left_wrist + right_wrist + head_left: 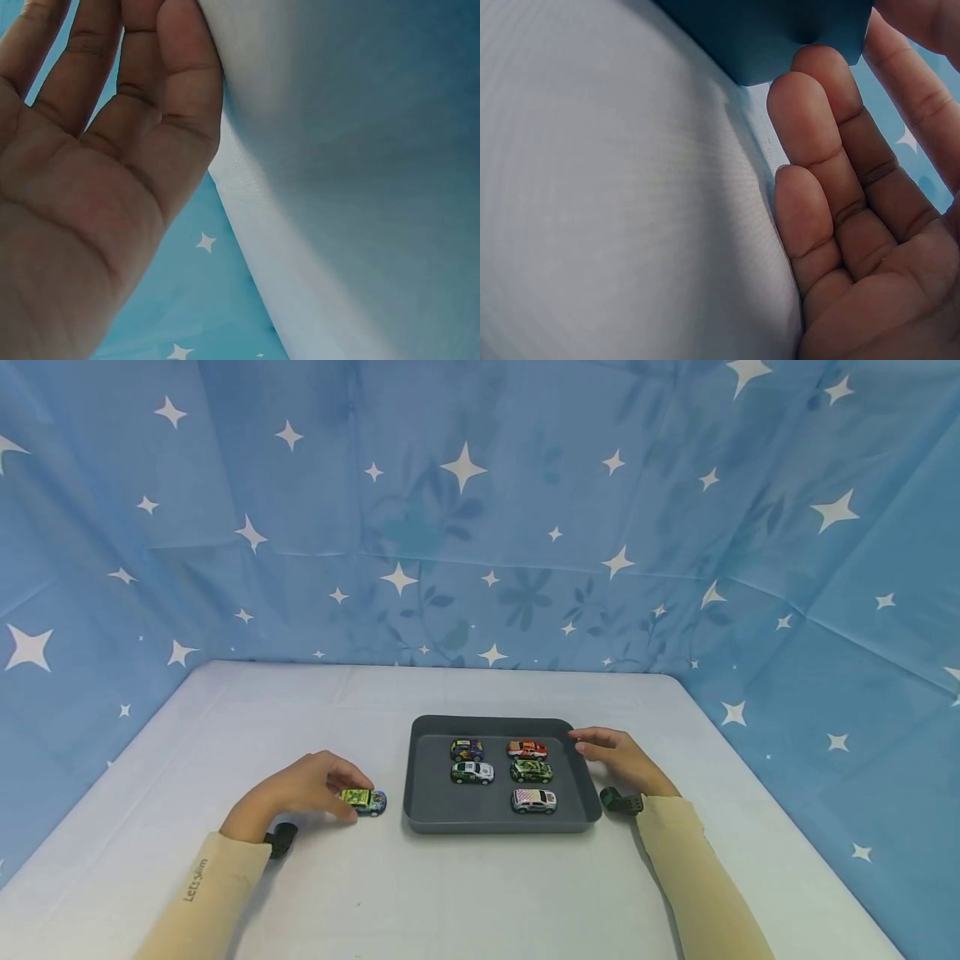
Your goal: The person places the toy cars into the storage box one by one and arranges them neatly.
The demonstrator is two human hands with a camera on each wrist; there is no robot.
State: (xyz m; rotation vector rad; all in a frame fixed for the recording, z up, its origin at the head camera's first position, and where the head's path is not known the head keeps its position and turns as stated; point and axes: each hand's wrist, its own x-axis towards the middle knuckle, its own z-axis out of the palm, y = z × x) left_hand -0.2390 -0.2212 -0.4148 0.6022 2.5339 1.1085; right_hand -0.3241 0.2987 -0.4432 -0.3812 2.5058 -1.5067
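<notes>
On the left of the grey tray (450, 823), my left hand (307, 787) pinches a yellow-green and blue toy car (363, 802), thumb on the near side and fingers on the far side. The left wrist view shows its palm and bent fingers (135, 90), the car out of sight. My right hand (626, 760) holds the tray's right rim near the far corner, with index finger and thumb at the edge. In the right wrist view its other fingers (806, 120) are loosely bent beside the tray's dark outer wall (757, 45).
Inside the tray stand a dark blue toy car (467, 750), a white and green one (472, 773), a red one (527, 750), a green patterned one (531, 771) and a pale pink-checked one (534, 802). A white cloth covers the table (420, 902); a starry blue curtain (480, 527) hangs behind.
</notes>
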